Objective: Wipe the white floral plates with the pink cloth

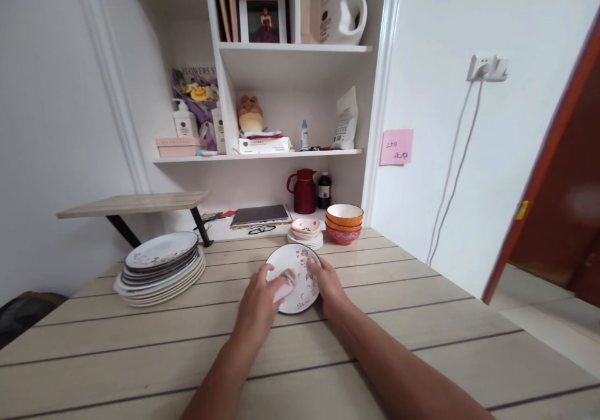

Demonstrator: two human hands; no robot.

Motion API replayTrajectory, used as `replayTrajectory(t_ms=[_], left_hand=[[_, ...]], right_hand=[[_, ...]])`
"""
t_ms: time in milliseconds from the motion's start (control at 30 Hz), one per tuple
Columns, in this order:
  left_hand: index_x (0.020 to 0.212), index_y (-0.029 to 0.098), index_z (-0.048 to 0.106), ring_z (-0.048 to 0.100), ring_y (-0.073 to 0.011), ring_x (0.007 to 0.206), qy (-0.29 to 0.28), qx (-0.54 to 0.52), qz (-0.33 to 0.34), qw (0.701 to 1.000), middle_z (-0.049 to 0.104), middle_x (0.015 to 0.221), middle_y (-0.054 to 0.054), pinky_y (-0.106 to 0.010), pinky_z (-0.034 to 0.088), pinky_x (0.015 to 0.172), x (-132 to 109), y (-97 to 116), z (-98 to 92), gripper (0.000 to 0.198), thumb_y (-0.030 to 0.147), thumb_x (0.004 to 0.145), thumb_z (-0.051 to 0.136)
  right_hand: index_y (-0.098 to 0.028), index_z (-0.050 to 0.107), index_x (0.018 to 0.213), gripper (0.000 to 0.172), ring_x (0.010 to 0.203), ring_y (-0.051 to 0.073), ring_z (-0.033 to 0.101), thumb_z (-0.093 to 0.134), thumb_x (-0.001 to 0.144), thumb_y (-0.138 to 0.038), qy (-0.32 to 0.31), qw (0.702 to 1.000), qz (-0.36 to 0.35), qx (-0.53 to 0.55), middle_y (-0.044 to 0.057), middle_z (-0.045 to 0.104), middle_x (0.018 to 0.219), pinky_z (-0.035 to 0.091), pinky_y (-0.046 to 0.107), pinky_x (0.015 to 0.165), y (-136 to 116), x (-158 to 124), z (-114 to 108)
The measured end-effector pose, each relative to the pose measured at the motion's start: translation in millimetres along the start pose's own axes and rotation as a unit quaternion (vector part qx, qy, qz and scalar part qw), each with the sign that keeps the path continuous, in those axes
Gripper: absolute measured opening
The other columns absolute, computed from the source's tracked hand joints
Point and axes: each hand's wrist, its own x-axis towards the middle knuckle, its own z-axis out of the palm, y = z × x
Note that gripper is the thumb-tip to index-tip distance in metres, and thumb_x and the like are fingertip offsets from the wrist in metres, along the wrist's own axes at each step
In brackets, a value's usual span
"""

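A small white plate [300,264] with a floral pattern and a dark rim lies on the wooden table [412,326]. My left hand [260,304] rests on its left part, fingers closed over a pale cloth or wipe [285,282] pressed onto the plate. At the plate's right rim, my right hand [330,285] has its fingers curled over the edge and holds it.
A stack of several large plates [162,267] sits to the left. Behind the plate stand small saucers with a pink bowl [305,227] and stacked orange and red bowls [344,223]. A white shelf unit [281,95] with a red jug [304,190] backs the table.
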Motion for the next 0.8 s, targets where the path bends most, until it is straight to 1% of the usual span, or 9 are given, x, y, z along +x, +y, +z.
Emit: replayTrajectory(t_ms=[67,133,233,300,367,500,600,700,800], left_hand=[[0.115,0.033,0.064,0.055,-0.0194,0.106,-0.007,0.066,0.023,0.998,0.053,0.121,-0.003,-0.028,0.047,0.083,-3,7,-5.7,0.052,0.001,0.075,0.056],[0.116,0.034,0.063,0.055,-0.0182,0.101,-0.007,0.106,0.062,0.992,0.055,0.111,-0.002,-0.025,0.045,0.077,-5,13,-9.5,0.052,0.001,0.077,0.054],[0.118,0.034,0.062,0.054,-0.0185,0.099,-0.001,0.131,0.115,0.985,0.058,0.107,-0.002,-0.025,0.043,0.076,-6,19,-11.7,0.042,0.008,0.085,0.052],[0.118,0.034,0.063,0.054,-0.019,0.099,0.01,0.144,0.124,0.982,0.059,0.108,-0.003,-0.027,0.043,0.078,-5,21,-11.9,0.036,0.014,0.092,0.048],[0.122,0.033,0.061,0.053,-0.0194,0.1,0.034,0.167,0.104,0.98,0.059,0.11,-0.004,-0.028,0.043,0.08,-5,21,-11.9,0.036,0.017,0.095,0.043],[0.129,0.033,0.057,0.051,-0.0219,0.102,0.086,0.221,0.015,0.971,0.058,0.112,-0.005,-0.031,0.044,0.08,-4,17,-13.2,0.039,0.019,0.096,0.042],[0.128,0.032,0.057,0.05,-0.0227,0.1,0.082,0.247,-0.034,0.965,0.058,0.109,-0.006,-0.031,0.044,0.077,-2,16,-15.5,0.039,0.019,0.096,0.04],[0.122,0.028,0.061,0.052,-0.0226,0.098,0.054,0.261,-0.077,0.961,0.058,0.108,-0.007,-0.03,0.043,0.073,0,18,-18.3,0.037,0.017,0.095,0.038],[0.12,0.027,0.062,0.053,-0.0235,0.098,0.031,0.258,-0.093,0.961,0.057,0.109,-0.008,-0.029,0.042,0.069,0,22,-20.4,0.038,0.015,0.095,0.037]], right_hand=[[-0.017,0.068,0.104,0.042,0.082,0.028,0.07,0.071,0.07,-0.041,-0.018,1.0,0.014,0.013,0.009,0.076,0.089,0.055,0.041,0.075,0,1,0],[-0.018,0.068,0.106,0.044,0.082,0.027,0.07,0.072,0.07,-0.043,-0.052,0.998,0.028,0.02,0.008,0.076,0.088,0.054,0.041,0.077,1,0,1],[-0.019,0.069,0.105,0.043,0.085,0.025,0.07,0.072,0.072,-0.045,-0.108,0.993,0.044,-0.001,0.008,0.076,0.092,0.054,0.039,0.08,1,-6,5],[-0.019,0.07,0.103,0.042,0.086,0.025,0.07,0.072,0.072,-0.047,-0.138,0.989,0.051,-0.02,0.009,0.076,0.095,0.053,0.038,0.08,0,-11,9],[-0.019,0.07,0.103,0.043,0.086,0.025,0.07,0.072,0.072,-0.05,-0.153,0.986,0.051,-0.029,0.009,0.076,0.093,0.053,0.037,0.078,-1,-17,13],[-0.019,0.069,0.106,0.045,0.075,0.023,0.069,0.073,0.072,-0.048,-0.174,0.982,0.064,-0.036,0.007,0.076,0.086,0.053,0.036,0.074,0,-26,19],[-0.017,0.069,0.103,0.041,0.073,0.024,0.069,0.073,0.071,-0.043,-0.178,0.981,0.068,-0.027,0.008,0.076,0.084,0.052,0.036,0.072,3,-27,23],[-0.016,0.068,0.1,0.035,0.071,0.024,0.07,0.071,0.073,-0.038,-0.128,0.989,0.067,-0.001,0.008,0.076,0.08,0.053,0.036,0.07,6,-24,23],[-0.017,0.068,0.1,0.031,0.073,0.023,0.07,0.068,0.074,-0.034,-0.069,0.995,0.065,0.035,0.008,0.076,0.082,0.054,0.036,0.073,10,-18,21]])
